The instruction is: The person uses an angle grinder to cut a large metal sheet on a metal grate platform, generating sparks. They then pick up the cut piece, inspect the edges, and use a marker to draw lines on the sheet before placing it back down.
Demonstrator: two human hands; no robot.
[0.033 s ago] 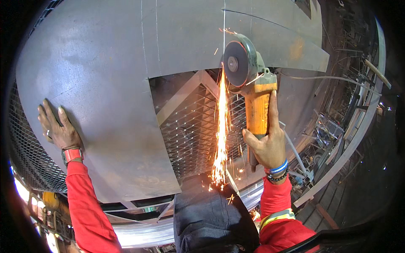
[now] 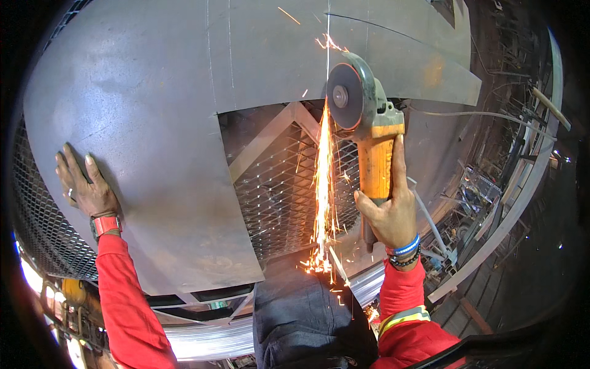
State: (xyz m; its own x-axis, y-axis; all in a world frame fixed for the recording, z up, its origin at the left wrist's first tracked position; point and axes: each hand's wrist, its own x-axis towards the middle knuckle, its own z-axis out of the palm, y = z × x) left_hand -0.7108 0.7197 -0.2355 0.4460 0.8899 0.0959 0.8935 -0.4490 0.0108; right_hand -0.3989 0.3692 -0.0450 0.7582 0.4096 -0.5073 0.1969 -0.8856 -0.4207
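Note:
A yellow angle grinder [image 2: 375, 161] is in my right hand [image 2: 393, 215], its fingers wrapped round the body and the index finger stretched along it. The grinder's disc [image 2: 345, 96] meets a grey metal sheet [image 2: 160, 141] on a pale marked line. Bright sparks [image 2: 322, 197] stream down from the disc towards my dark-trousered leg [image 2: 301, 320]. My left hand [image 2: 88, 187] lies flat on the left part of the sheet, fingers spread, holding nothing. The guard hides part of the disc.
Below the sheet's cut-out lies expanded metal mesh [image 2: 279, 203] with a flat bar [image 2: 261, 144] across it. A cable [image 2: 485, 114] runs off to the right. Metal scrap and frames [image 2: 479, 184] crowd the right side, beside a long curved bar [image 2: 504, 246].
The spark stream has shifted in shape, and more sparks fly above the disc. The grinder has moved very slightly right and down. My left hand stays in place.

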